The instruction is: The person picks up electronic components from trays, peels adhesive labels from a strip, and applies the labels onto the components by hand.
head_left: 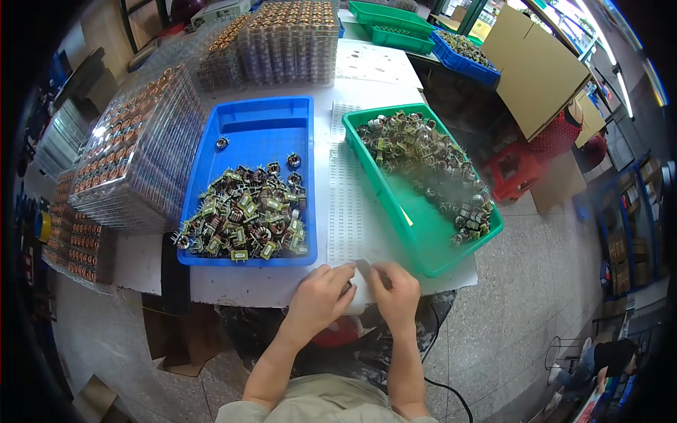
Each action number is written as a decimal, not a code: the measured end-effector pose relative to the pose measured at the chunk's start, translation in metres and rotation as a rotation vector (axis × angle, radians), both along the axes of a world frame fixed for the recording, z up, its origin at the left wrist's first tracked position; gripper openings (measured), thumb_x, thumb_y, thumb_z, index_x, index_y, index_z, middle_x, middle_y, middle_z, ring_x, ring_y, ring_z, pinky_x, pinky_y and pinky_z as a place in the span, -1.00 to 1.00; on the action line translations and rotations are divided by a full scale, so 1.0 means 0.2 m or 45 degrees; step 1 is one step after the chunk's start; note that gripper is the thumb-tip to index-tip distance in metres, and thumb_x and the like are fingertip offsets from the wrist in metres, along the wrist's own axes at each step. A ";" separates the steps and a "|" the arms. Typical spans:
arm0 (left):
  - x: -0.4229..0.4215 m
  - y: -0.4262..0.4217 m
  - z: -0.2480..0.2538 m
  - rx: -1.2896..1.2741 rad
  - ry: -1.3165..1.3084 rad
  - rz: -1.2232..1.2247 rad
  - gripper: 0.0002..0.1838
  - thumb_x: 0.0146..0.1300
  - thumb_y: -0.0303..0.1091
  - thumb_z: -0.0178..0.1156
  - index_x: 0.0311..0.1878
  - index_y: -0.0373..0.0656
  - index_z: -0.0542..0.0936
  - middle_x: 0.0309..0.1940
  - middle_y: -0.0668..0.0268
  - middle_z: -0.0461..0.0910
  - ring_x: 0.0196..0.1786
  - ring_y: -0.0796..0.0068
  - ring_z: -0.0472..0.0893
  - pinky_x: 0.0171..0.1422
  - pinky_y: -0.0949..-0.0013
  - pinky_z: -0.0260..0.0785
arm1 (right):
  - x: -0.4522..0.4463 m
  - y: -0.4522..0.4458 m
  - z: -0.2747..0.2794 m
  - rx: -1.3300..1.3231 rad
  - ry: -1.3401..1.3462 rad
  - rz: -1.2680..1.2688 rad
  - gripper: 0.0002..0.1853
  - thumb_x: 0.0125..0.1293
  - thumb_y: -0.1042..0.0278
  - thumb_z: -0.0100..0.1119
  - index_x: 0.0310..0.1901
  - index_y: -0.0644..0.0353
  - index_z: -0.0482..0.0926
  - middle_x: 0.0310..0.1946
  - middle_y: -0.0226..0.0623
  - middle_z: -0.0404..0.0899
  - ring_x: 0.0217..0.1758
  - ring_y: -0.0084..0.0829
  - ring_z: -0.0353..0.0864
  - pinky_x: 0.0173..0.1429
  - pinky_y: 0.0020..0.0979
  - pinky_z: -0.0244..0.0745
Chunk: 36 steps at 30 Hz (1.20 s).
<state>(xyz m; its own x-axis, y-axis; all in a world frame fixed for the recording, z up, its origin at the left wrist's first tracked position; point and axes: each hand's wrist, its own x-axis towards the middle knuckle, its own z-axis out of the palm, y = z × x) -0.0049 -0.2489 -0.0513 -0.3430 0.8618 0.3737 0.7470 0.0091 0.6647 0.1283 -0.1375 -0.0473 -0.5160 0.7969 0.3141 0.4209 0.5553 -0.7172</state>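
At the table's front edge, my left hand [321,292] is closed around a small wound coil [346,287], mostly hidden by the fingers. Close beside it, my right hand [397,290] pinches a small dark flat piece [364,268] whose kind I cannot make out. A long white sheet of printed labels [344,211] runs away from my hands between two trays. Left of it, the blue tray [261,127] holds a heap of wound coils with green-yellow tags [247,211]. The green tray [405,233] on the right contains many more coils [416,144].
Stacked clear plastic trays of copper coils [134,148] stand at the left, with another stack [289,42] behind. More green trays [391,25] and a blue tray [465,56] are at the back. A red stool [518,169] and a seated person [610,359] are to the right.
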 end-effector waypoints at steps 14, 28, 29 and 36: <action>0.01 -0.01 0.00 0.023 0.025 0.033 -0.71 0.17 -0.40 0.41 -0.05 -0.20 0.62 0.03 0.22 0.72 -0.10 0.14 0.66 0.03 0.18 0.55 | 0.00 -0.01 -0.01 0.013 0.015 -0.043 -0.90 0.27 0.41 0.35 -0.22 0.20 0.71 -0.30 -0.17 0.74 -0.24 -0.12 0.75 -0.16 -0.24 0.60; 0.01 0.00 0.01 -0.011 0.083 0.002 -0.68 0.19 -0.41 0.39 0.01 -0.22 0.60 0.06 0.20 0.71 -0.14 0.14 0.65 0.00 0.16 0.54 | 0.00 -0.01 0.00 0.023 -0.014 -0.008 -0.90 0.27 0.40 0.36 -0.22 0.18 0.71 -0.30 -0.17 0.72 -0.26 -0.10 0.74 -0.19 -0.22 0.59; 0.01 0.00 0.01 -0.022 0.097 -0.005 -0.67 0.19 -0.41 0.39 0.01 -0.22 0.60 0.06 0.20 0.71 -0.14 0.14 0.65 0.00 0.17 0.54 | 0.00 -0.01 0.00 0.029 -0.014 -0.009 -0.90 0.27 0.40 0.36 -0.22 0.18 0.71 -0.30 -0.17 0.72 -0.26 -0.10 0.74 -0.19 -0.22 0.59; 0.01 -0.02 -0.01 0.023 0.043 0.057 -0.72 0.17 -0.42 0.40 -0.05 -0.22 0.63 -0.04 0.20 0.74 -0.18 0.16 0.67 -0.02 0.17 0.55 | 0.01 -0.01 0.01 -0.028 0.016 -0.014 -0.91 0.27 0.40 0.35 -0.24 0.20 0.72 -0.32 -0.16 0.72 -0.27 -0.10 0.74 -0.19 -0.23 0.59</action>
<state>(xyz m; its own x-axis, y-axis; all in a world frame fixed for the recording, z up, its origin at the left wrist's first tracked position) -0.0027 -0.2521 -0.0535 -0.3678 0.8390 0.4010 0.7683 0.0312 0.6394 0.1303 -0.1395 -0.0455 -0.5030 0.8095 0.3029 0.4178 0.5345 -0.7347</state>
